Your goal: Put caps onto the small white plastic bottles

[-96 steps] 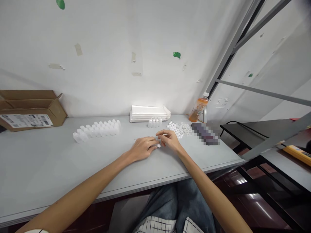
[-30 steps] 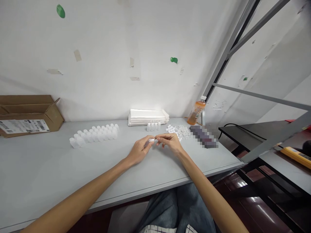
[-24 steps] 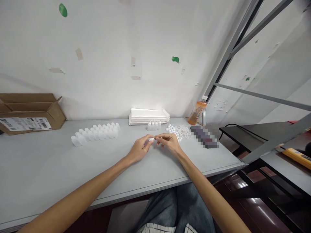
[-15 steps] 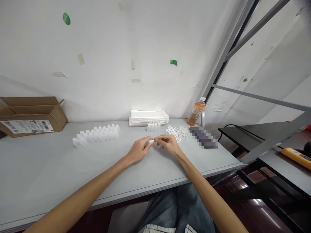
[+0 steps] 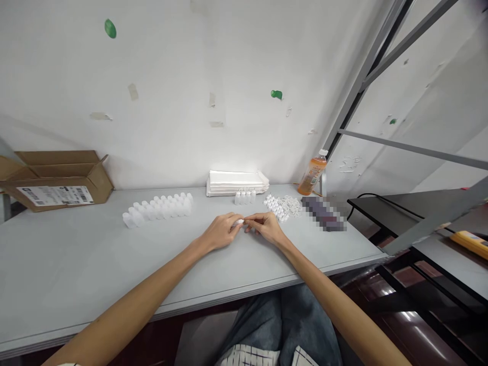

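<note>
My left hand (image 5: 220,231) and my right hand (image 5: 267,227) meet above the grey table (image 5: 76,259), their fingertips pinching a small white plastic piece (image 5: 239,222). The fingers hide most of it, so its exact kind is unclear. Just beyond my right hand lies a heap of white caps and fine white loops (image 5: 280,206). Several small white bottles (image 5: 244,197) stand upright behind my hands. To the left, many translucent plastic bottles (image 5: 158,209) lie in a double row.
A stack of white sheets or bags (image 5: 236,183) sits against the wall. An orange drink bottle (image 5: 313,173) stands at the back right, beside a pixelated dark object (image 5: 324,213). An open cardboard box (image 5: 57,178) is at the far left. Metal frame bars rise at the right.
The view has shifted slightly, moving the table items a little right and up in the frame. My hands remain together on the small white piece.
</note>
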`<state>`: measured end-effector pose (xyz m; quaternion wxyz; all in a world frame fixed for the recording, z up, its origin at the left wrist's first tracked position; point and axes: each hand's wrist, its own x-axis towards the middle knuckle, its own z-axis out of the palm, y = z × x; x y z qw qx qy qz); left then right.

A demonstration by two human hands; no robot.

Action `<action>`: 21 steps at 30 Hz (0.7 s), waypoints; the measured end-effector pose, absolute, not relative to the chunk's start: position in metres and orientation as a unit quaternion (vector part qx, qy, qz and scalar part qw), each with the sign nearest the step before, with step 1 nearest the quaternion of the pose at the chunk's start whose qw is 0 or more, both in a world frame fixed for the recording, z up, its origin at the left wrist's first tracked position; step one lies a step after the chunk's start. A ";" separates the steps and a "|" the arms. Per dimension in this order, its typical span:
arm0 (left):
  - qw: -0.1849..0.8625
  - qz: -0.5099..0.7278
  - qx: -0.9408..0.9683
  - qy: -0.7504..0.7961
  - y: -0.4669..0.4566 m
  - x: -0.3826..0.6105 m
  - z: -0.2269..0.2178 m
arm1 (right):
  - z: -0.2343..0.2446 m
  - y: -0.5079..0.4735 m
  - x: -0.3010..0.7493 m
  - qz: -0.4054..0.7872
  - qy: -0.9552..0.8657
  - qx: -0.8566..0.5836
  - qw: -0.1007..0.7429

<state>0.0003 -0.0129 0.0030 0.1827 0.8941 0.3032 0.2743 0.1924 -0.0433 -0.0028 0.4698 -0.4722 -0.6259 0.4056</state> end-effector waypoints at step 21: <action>0.439 0.478 0.657 0.385 0.001 -0.010 0.015 | -0.011 -0.061 0.205 0.056 -0.742 -0.551 0.377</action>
